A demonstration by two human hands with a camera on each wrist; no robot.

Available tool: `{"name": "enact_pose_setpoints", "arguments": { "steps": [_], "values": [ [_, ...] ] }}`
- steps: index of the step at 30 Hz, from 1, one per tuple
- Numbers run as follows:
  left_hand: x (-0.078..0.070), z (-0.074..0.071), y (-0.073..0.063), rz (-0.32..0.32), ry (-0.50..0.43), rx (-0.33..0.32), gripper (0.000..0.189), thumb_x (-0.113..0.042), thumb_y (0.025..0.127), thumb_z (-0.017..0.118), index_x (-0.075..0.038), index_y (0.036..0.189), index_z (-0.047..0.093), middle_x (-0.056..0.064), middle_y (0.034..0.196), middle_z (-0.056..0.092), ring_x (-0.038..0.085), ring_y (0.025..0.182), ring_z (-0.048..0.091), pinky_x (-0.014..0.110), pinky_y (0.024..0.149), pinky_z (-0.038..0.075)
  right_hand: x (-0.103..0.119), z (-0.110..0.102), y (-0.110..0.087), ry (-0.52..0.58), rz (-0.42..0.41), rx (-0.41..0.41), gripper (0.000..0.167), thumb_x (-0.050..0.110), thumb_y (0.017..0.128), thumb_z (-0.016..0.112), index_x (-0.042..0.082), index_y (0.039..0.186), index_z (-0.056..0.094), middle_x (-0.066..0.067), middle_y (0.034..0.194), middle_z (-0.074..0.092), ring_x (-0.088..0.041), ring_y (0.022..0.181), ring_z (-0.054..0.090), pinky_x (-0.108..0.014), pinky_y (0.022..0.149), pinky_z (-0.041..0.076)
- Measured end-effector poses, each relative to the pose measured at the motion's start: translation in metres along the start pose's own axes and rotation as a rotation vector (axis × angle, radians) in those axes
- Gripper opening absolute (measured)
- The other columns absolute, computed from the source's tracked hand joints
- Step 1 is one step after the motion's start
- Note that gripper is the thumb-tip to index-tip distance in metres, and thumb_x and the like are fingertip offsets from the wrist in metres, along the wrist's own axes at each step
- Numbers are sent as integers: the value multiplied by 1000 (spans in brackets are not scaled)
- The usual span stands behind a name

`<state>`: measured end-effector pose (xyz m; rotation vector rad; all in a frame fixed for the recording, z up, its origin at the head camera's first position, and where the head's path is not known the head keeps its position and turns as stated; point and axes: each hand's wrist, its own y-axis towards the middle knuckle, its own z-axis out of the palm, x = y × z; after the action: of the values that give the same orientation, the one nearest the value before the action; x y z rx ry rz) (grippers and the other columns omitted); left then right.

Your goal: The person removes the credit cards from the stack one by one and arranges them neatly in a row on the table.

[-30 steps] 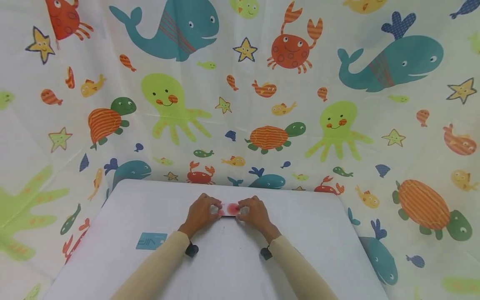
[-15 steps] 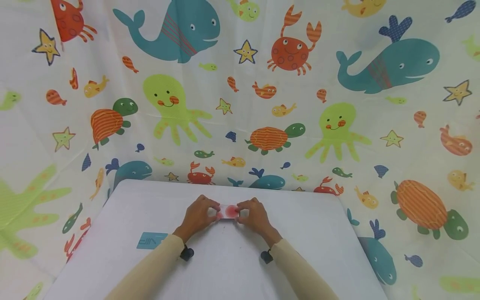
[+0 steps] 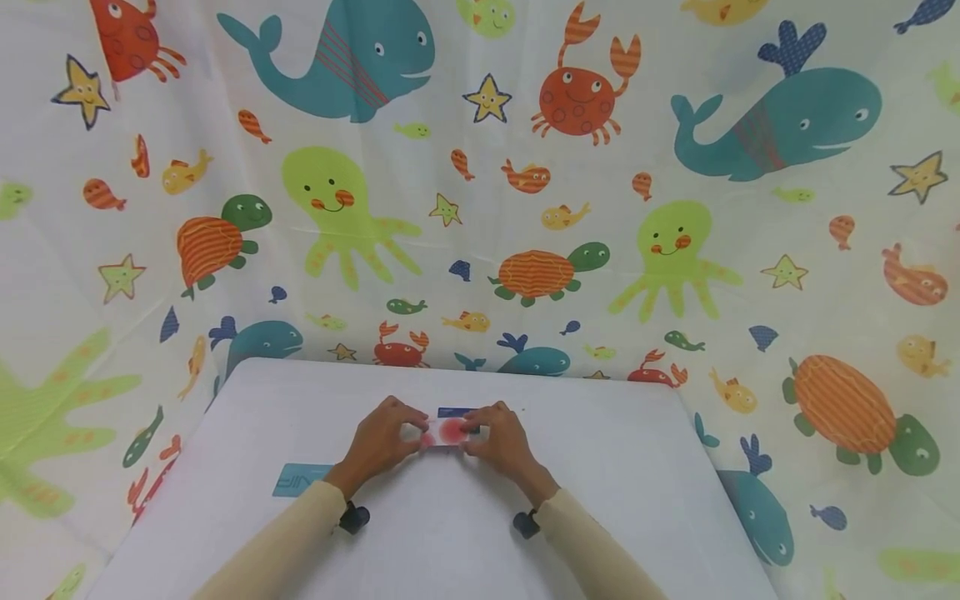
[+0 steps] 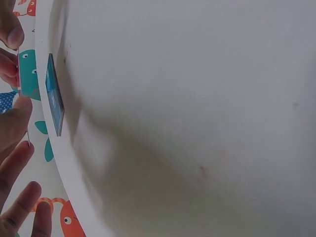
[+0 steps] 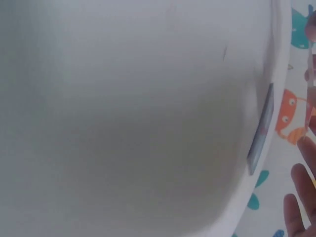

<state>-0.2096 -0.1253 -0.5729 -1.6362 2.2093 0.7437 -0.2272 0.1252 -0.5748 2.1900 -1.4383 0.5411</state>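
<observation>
Pink-and-white rectangular card (image 3: 451,432), perhaps plastic: left hand (image 3: 381,440) and right hand (image 3: 504,442) pinch it, grip narrow, towards the white tabletop's (image 3: 450,533) far edge. Uneven squeezing could drop it.

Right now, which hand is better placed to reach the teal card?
Probably the left hand: the teal card lies nearer it than the right hand, though both pinch the patterned card.
</observation>
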Motion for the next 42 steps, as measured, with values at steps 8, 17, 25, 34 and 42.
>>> {"name": "enact_pose_setpoints", "arguments": {
  "steps": [8,17,25,34,42],
  "values": [
    [4,-3,-12,-18,-5,0,26,-26,80,95,-23,104,86,-9,111,78,14,107,64,36,91,62,5,9,-8,13,-7,-7,29,33,85,91,26,112,84,9,120,79,-13,111,62,-35,96,56],
    [10,-11,-27,-53,-2,19,26,-26,81,94,-27,105,85,-10,110,76,12,106,63,38,88,62,18,14,-16,44,-4,4,27,33,86,90,24,111,84,8,121,79,-15,115,62,-43,104,55],
    [11,-16,-37,-51,-19,9,25,-24,81,94,-25,104,85,-11,110,77,13,106,64,40,91,63,22,24,-20,41,-6,11,28,35,86,90,26,112,84,11,124,78,-15,121,63,-46,108,53],
    [16,-22,-47,-69,-11,16,27,-24,80,94,-24,105,85,-10,110,76,13,105,63,38,89,63,28,31,-24,25,-45,-1,28,38,86,89,28,112,84,15,124,77,-12,119,64,-40,105,54],
    [22,-25,-54,-81,-9,33,29,-23,80,94,-24,108,84,-8,111,77,15,106,63,41,89,62,36,37,-25,7,-31,24,29,39,86,89,28,112,84,14,124,77,-13,121,63,-40,103,53]
  ]
}}
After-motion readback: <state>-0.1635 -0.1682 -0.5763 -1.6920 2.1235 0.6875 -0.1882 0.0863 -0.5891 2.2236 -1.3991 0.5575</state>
